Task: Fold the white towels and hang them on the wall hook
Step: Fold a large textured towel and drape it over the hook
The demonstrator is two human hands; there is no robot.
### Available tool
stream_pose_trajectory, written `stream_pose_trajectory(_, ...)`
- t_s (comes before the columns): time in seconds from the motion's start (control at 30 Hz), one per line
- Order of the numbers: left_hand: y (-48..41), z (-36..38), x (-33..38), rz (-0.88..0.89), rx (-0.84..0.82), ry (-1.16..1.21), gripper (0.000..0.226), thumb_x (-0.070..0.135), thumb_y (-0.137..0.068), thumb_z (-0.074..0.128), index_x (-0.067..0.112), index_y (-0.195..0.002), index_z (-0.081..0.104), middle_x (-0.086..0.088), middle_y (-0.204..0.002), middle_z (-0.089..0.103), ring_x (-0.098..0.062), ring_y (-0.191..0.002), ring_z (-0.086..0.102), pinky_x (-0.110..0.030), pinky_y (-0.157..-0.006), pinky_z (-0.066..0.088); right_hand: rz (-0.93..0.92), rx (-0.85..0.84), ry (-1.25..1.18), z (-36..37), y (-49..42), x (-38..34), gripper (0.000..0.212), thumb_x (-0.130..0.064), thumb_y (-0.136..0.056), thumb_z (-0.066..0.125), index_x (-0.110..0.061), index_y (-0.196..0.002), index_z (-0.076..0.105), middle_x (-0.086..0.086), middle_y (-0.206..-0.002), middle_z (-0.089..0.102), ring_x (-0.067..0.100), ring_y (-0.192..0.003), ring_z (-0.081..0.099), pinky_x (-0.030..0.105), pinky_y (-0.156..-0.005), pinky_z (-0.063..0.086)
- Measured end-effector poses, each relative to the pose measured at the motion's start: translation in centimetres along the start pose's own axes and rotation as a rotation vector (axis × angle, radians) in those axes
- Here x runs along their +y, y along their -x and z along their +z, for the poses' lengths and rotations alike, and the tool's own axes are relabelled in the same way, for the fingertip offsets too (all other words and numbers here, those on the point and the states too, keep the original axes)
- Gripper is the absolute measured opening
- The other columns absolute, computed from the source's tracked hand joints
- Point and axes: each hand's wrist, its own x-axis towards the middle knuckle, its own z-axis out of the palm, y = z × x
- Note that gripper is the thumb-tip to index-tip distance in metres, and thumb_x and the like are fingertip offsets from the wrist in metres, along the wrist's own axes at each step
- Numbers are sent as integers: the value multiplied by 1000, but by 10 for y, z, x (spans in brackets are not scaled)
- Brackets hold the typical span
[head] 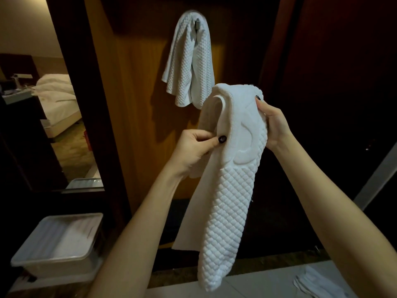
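With both hands raised below and just right of the wall hook (197, 23), holding one folded towel (232, 190) between them. Pinching its inner edge with the left hand (198, 145), thumb pressed against curled fingers, likely to stop the layers sliding apart. Clasping the bent top from the other side with the right hand (272, 123), fingers wrapped over the crown, probably to bear the weight and keep a loop ready for hanging. Draped that way, with the quilted length falling straight down past both wrists, well below the hook. Lower and to the right of the hook, what looks like more white cloth (318, 282) lying on a pale desk (257, 282), judged to be waiting its turn. Low and far left of the hook, a clear plastic box (58, 244), contents too dim to tell. At the hook itself, already hung: a second white towel (189, 67), waffle-textured, folded over the metal peg and lying flat against the wood panel (139, 104), lower corner just beside the top of the held one in this view. Judged about midway through: one up, one in hand, a lift up and left toward the hook called for next. Far left of the hook, past the panel's edge, a bed (58, 97) with white linen.
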Motion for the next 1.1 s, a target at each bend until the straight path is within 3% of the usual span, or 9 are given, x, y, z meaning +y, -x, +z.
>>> stream_pose_trajectory(0.17, -8, -7, 19, 250, 181, -505, 12, 18, -72, 74, 7, -70, 70, -11, -70, 69, -13, -66, 57, -26, -60, 42, -15, 17, -36, 8, -6, -8, 26, -25, -96, 53, -8, -104, 70, 7, -98, 73, 20, -92, 71, 33, -77, 57)
stream_pose_trajectory(0.27, -6, -7, 18, 535, 301, -851, 10, 2, -79, 66, 2, -74, 57, 3, -67, 50, -11, -61, 43, -20, -57, 26, -28, 44, -21, 15, -10, -11, 25, -27, -95, 56, -9, -107, 68, 6, -102, 72, 21, -97, 69, 35, -80, 56)
stream_pose_trajectory(0.4, 3, -10, 4, 665, 301, -869, 23, -5, -83, 55, 10, -99, 49, 1, -87, 52, -6, -72, 46, -13, -65, 35, -55, 72, 1, 21, -15, -11, 26, -28, -96, 56, -9, -110, 67, 7, -107, 70, 23, -104, 67, 38, -87, 55)
stream_pose_trajectory(0.57, 10, -21, -16, 332, 160, -467, 29, -9, -80, 60, 18, -84, 70, 10, -87, 56, 5, -78, 53, -7, -72, 38, -69, 109, 12, 24, -17, -10, 29, -28, -97, 53, -6, -116, 61, 9, -106, 69, 23, -102, 67, 38, -88, 56)
stream_pose_trajectory(0.67, 20, -18, -30, 223, -3, -226, 41, 1, -81, 67, 37, -101, 66, 17, -101, 67, 0, -101, 61, -12, -86, 44, -48, 116, -23, 24, -18, -8, 26, -27, -98, 53, -6, -110, 64, 10, -105, 70, 25, -102, 67, 39, -88, 55)
stream_pose_trajectory(0.73, 25, -11, -40, 209, 36, -99, 50, 4, -79, 71, 39, -111, 56, 14, -109, 65, -9, -105, 62, -20, -88, 48, -41, 133, -77, 24, -19, -8, 25, -26, -97, 54, -7, -108, 65, 10, -104, 71, 25, -102, 68, 39, -86, 56)
stream_pose_trajectory(0.93, 37, 4, -66, 233, 146, -172, 40, 12, -79, 75, 44, -92, 55, 19, -92, 66, 2, -88, 63, -11, -76, 48, -22, 130, -234, 23, -21, -4, 19, -23, -96, 56, -7, -104, 64, 9, -99, 71, 24, -93, 69, 40, -88, 56)
stream_pose_trajectory(1.03, 41, 2, -72, 192, 75, -205, 24, 24, -76, 73, 42, -86, 62, 20, -90, 68, 3, -86, 64, -10, -74, 47, -20, 140, -260, 21, -21, 0, 19, -22, -96, 56, -6, -103, 65, 9, -98, 70, 24, -91, 70, 40, -86, 56)
stream_pose_trajectory(1.1, 45, 2, -77, 66, -4, -131, 27, 14, -78, 73, 38, -88, 68, 21, -91, 71, 3, -87, 66, -10, -72, 49, -24, 142, -277, 17, -23, 2, 20, -21, -96, 56, -6, -99, 69, 10, -97, 72, 24, -90, 71, 40, -82, 58)
